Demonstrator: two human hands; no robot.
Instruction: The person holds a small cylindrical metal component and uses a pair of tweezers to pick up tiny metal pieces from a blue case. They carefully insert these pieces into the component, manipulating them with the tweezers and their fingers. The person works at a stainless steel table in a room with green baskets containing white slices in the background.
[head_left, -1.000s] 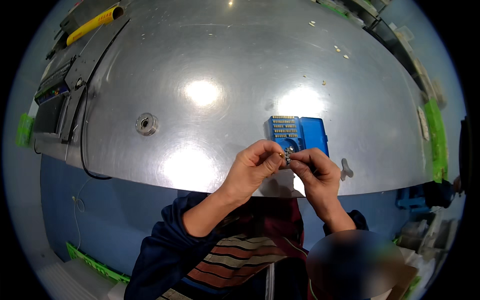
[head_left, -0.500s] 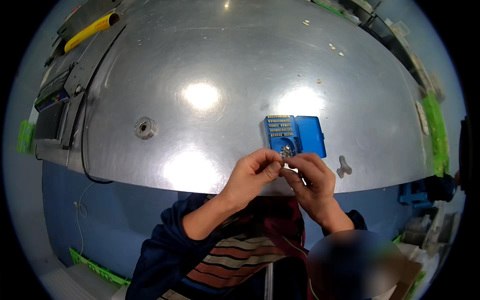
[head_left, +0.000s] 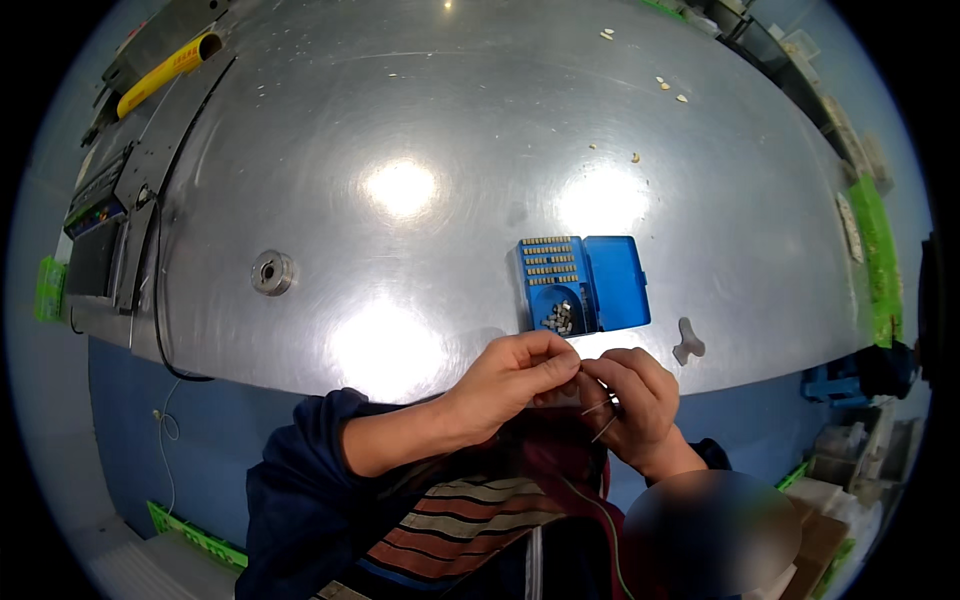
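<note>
My left hand point(head_left: 515, 385) is closed in a pinch close in front of a blue case; what sits between its fingertips is too small to make out. Right beside it is my right hand point(head_left: 635, 405), its fingers curled around tweezers point(head_left: 603, 431) whose two thin metal prongs stick out toward my body. The fingertips of both hands meet. Beyond them, the open blue case point(head_left: 525, 290) lies on the table, with rows of small metal type pieces point(head_left: 552, 261) and a round well of loose pieces point(head_left: 560, 318). Its lid point(head_left: 617, 280) is folded out to the right.
A three-armed grey metal piece point(head_left: 687, 341) lies right of the case on the steel table point(head_left: 450, 200). Further left sits a round metal part point(head_left: 272, 272) with a central hole. Pale crumbs point(head_left: 662, 84) dot the far right. A device with a black cable point(head_left: 158, 290) stands at the left edge.
Both hands have drawn back toward my body, away from the case, uncovering its round well. The tweezer prongs now show below the right hand's fingers.
</note>
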